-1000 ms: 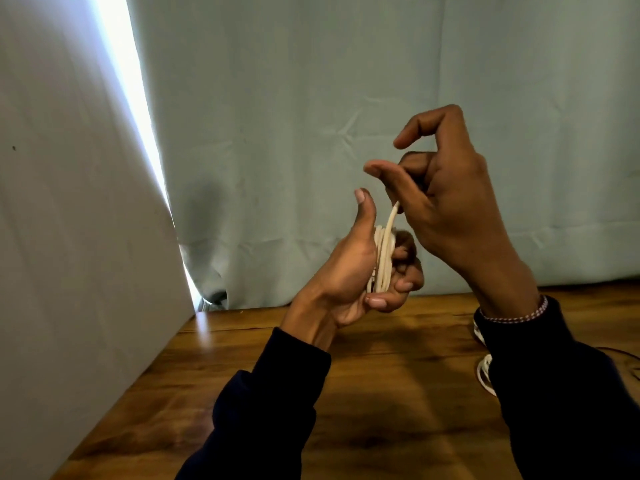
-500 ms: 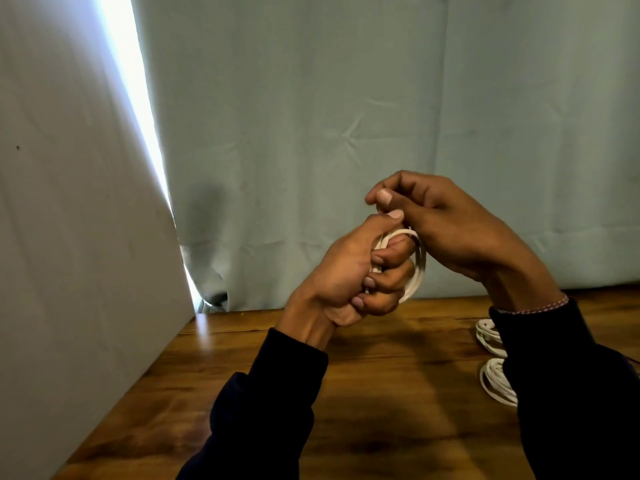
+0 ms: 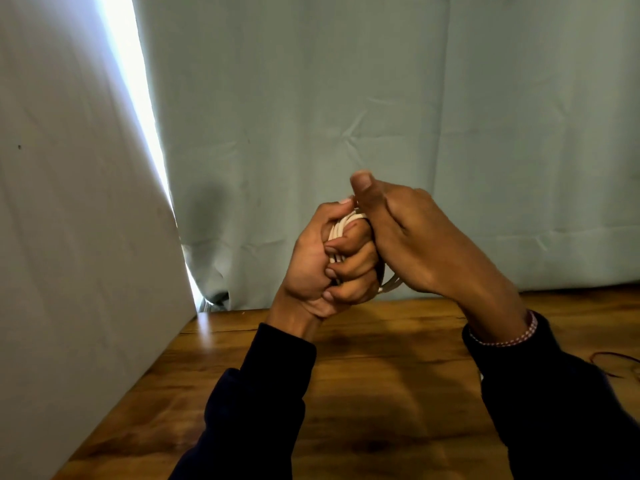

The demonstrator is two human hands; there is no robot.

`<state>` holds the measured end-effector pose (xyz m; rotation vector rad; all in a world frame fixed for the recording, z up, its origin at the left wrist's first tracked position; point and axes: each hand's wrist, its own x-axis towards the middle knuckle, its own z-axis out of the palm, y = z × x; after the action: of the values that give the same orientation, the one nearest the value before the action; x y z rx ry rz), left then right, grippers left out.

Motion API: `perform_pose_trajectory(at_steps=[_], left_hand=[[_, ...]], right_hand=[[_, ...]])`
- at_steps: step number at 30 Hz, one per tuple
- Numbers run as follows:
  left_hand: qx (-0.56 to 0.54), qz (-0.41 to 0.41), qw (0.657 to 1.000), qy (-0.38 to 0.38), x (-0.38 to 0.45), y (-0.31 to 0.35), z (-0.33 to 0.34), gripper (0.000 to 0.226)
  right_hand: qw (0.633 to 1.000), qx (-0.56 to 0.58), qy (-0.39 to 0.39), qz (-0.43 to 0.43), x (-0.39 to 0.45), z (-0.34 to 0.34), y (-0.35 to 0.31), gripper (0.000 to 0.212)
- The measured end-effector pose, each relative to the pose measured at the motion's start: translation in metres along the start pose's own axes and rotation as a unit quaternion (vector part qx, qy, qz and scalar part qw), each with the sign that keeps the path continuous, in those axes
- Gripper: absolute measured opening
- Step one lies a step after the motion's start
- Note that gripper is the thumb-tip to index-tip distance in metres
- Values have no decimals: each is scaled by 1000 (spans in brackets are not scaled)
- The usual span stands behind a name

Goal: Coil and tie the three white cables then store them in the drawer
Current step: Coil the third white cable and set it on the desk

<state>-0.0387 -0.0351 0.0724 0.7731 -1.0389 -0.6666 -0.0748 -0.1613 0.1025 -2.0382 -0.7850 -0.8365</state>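
Since half a second ago the right hand [image 3: 412,237] has risen and rolled so its thumb now points up above the bundle, and the two coiled cables seen then at the table's right edge have dropped out of view behind the right sleeve [image 3: 561,410]. Left hand [image 3: 329,261]: fingers curled tight round the coiled white round-section cable [image 3: 341,227], thumb pressed on top of the loops. Right hand: closed against the coil's far side, seemingly pinching the loose end; the contact itself is hidden behind the left fingers, so cannot confirm. Coil is held in the air between both hands, above the table and well in front of the curtain, loops standing roughly upright. A short arc of cable shows below the right palm. Judgement: the tie wrap is in progress, and the free end must pass round the coil's middle, across the loops, so the right hand is the working one while the left only anchors. Surface: brown varnished wooden table [image 3: 381,393], glossy. Backdrop: pale green creased curtain [image 3: 346,98]; white panel [image 3: 69,237] at left, with bright daylight in the gap between. No drawer visible.
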Motion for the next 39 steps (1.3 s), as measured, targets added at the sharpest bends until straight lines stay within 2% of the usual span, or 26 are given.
perform_pose_trajectory(at_steps=[3, 5, 8, 12, 15, 19, 21, 23, 24, 28, 30, 33, 36, 39], left_hand=[[-9, 26, 1000, -12, 0, -1, 2, 51], [6, 31, 999, -12, 1, -1, 1, 53], [31, 20, 999, 30, 1, 1, -7, 58], [46, 9, 985, 168, 3, -1, -18, 66], [98, 23, 944, 316, 9, -7, -20, 65], [208, 41, 842, 496, 12, -17, -24, 54], [306, 42, 797, 519, 9, -25, -27, 52], [369, 16, 775, 513, 3, -32, -32, 52], [368, -4, 781, 505, -2, -36, -37, 51], [266, -53, 857, 438, -18, -55, -57, 34], [187, -50, 881, 432, -25, -66, -63, 26], [156, -48, 883, 440, -33, -82, -73, 23], [184, -49, 874, 447, -39, -92, -73, 24], [184, -43, 866, 462, -47, -98, -77, 24]], right_hand=[[987, 11, 142, -68, 3, 12, 2, 52], [976, -7, 200, -90, 5, 18, 6, 52], [970, -33, 226, -87, 8, 25, 15, 49], [976, -52, 207, -46, 13, 36, 32, 52], [977, -72, 200, -6, 17, 44, 50, 56], [974, -131, 182, 19, 17, 56, 66, 55], [976, -139, 166, 23, 13, 58, 75, 56], [975, -173, 140, 19, 5, 61, 87, 54], [972, -196, 126, 19, 0, 64, 94, 52], [964, -247, 69, 75, -23, 76, 113, 51], [976, -159, 79, 127, -35, 83, 114, 55], [973, 27, 61, 221, -49, 90, 122, 60], [944, 171, -5, 284, -65, 91, 131, 58], [886, 324, -50, 329, -80, 87, 135, 40]])
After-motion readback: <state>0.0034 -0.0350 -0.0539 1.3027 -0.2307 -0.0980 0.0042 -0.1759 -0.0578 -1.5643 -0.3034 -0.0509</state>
